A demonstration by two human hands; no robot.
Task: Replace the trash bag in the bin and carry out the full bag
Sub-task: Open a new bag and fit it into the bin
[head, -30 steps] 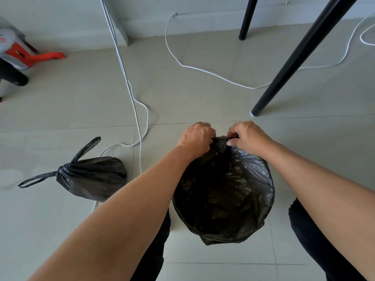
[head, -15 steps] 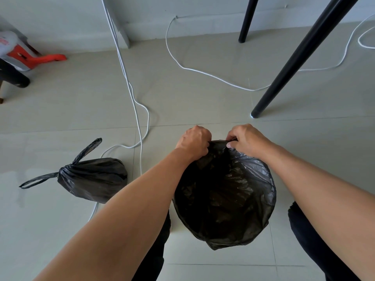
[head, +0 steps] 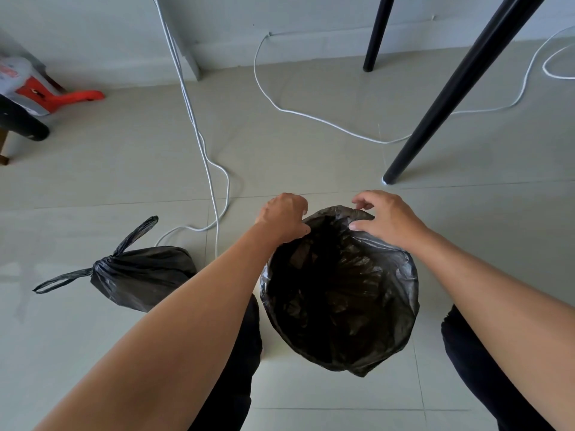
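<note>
Left grip (head: 284,217) closed on liner (head: 342,293) — right (head: 384,220) loose.

Soft, even daylight, faint shadows, sharp focus, wide-angle bending at the edges.

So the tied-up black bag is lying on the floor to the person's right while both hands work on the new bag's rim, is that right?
Not quite. The tied-up black bag lies on the floor to the person's left, not right, as the head view shows. The rest holds: the left hand and the right hand are both at the rim of the new bag.
</note>
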